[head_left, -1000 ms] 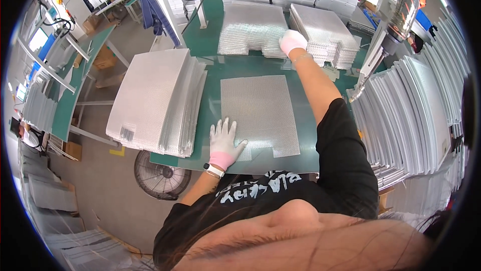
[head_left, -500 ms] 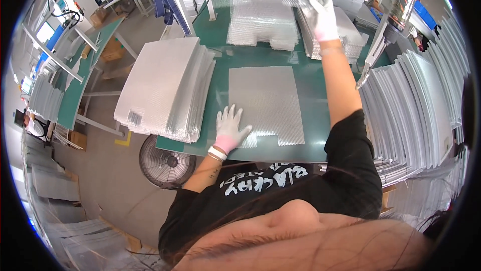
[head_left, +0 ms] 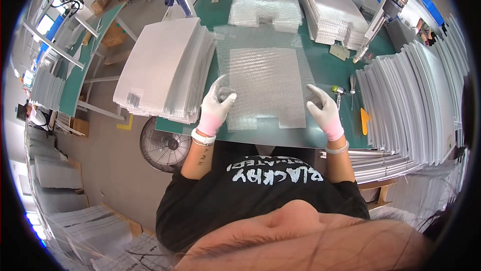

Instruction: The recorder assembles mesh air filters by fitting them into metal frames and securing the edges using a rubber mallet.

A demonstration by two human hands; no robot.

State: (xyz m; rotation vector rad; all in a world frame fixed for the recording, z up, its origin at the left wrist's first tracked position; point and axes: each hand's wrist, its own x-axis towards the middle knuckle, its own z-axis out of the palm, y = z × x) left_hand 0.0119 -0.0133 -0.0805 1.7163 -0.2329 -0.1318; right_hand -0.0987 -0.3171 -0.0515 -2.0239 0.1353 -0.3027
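Green worktable point(head_left: 330, 68) ringed by stacks of silvery mesh sheets point(head_left: 160, 68): a clear textured sheet point(head_left: 268, 58), newly drawn from the far pile point(head_left: 265, 0), now overlies the flat mesh panel point(head_left: 265, 88). Left hand point(head_left: 216, 106) and right hand point(head_left: 323, 108), back from its reach, pinch its side edges. Hand tools point(head_left: 350, 88) lie just right.

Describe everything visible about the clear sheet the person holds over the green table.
The clear sheet is thin, see-through and bubble-textured, roughly rectangular. It is stretched between the gloved left hand and right hand, each gripping a near corner, and lies over the silvery textured panel on the green table, reaching further than that panel. The panel's weave shows through it. Whether it rests flat or is slightly lifted cannot be told.
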